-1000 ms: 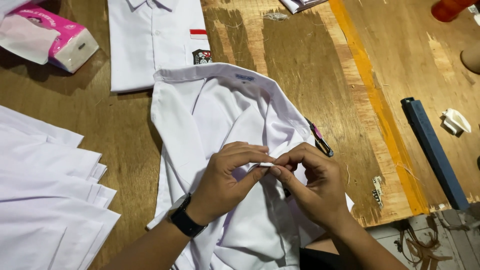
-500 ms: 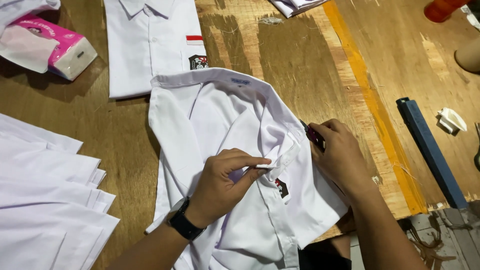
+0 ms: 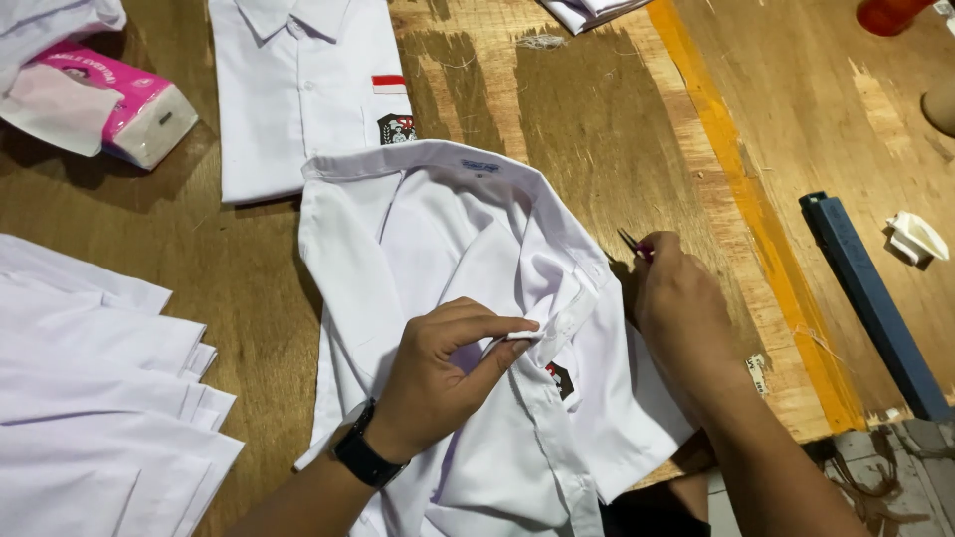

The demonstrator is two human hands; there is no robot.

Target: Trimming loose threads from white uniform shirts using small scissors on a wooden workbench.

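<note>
A white shirt (image 3: 428, 239) lies open on the wooden table (image 3: 617, 129), collar toward the far side. My left hand (image 3: 448, 368), with a black watch on the wrist, pinches the shirt's front placket between thumb and forefinger near a small dark badge (image 3: 560, 378). My right hand (image 3: 681, 308) rests on the table at the shirt's right edge. It is closed around a small thread snip (image 3: 634, 245) whose metal tips stick out past the fingers.
A second white shirt (image 3: 298, 89) lies folded at the far side. Stacked white shirts (image 3: 90, 398) fill the left. A pink tissue pack (image 3: 119, 99) sits far left. A blue bar (image 3: 865, 298) and a small white object (image 3: 915, 239) lie to the right.
My right hand left the placket and moved right to the shirt's edge with the snip. My left hand kept its pinch on the placket.
</note>
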